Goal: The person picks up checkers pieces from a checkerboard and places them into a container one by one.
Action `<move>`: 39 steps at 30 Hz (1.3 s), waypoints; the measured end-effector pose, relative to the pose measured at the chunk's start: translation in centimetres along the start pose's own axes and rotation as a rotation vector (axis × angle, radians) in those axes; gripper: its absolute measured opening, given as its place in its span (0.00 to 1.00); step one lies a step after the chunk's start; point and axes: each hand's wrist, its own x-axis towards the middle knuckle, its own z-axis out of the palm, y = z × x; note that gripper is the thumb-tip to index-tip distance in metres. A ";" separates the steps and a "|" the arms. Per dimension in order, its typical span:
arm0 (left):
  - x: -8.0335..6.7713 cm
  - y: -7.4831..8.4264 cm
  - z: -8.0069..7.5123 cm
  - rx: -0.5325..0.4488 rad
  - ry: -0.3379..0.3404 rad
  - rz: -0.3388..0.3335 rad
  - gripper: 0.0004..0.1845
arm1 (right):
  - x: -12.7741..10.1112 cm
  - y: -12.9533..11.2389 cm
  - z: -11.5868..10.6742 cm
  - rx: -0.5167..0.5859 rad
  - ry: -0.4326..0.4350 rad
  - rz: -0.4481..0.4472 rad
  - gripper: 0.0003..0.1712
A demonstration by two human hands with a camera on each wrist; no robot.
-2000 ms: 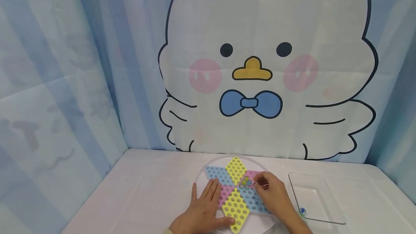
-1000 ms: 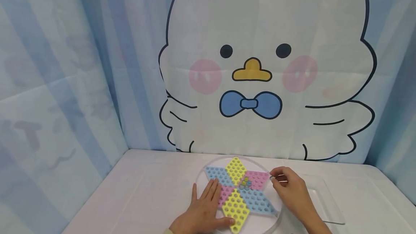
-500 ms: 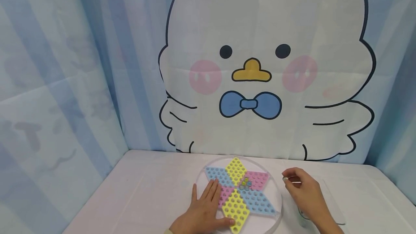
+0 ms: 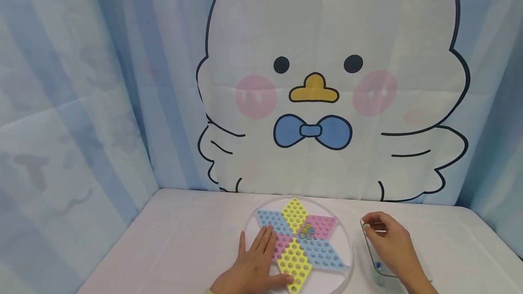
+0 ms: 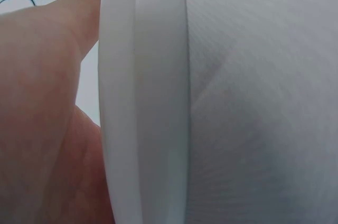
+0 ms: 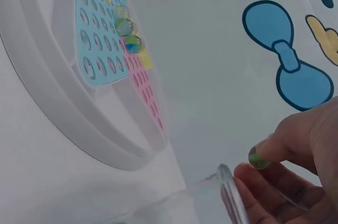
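Green marble pinched in right hand above clear tray, left hand flat on star board

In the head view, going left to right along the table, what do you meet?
Left hand flat on the board's edge → star-shaped game board → small cluster of marbles near its middle → right hand pinching a marble over the clear tray.

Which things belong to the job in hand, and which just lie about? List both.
In use:
- small green glass marble, pinched in the right hand
- clear plastic rectangular tray
- round white board with a pastel star of holes, under the left hand
- marbles clustered at the star's middle

Lying about:
- cartoon chick backdrop cloth
- white table
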 end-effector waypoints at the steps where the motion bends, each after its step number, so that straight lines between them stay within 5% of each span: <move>1: 0.0 0.0 0.0 -0.003 -0.004 -0.002 0.60 | 0.0 0.0 -0.1 -0.002 -0.002 -0.002 0.12; 8: 0.2 0.0 0.1 0.003 -0.016 -0.012 0.60 | 0.1 0.7 -0.6 -0.015 -0.008 -0.007 0.12; 39: 0.0 0.1 0.1 -0.010 0.000 -0.010 0.60 | 1.9 3.5 -1.5 -0.083 -0.271 0.177 0.15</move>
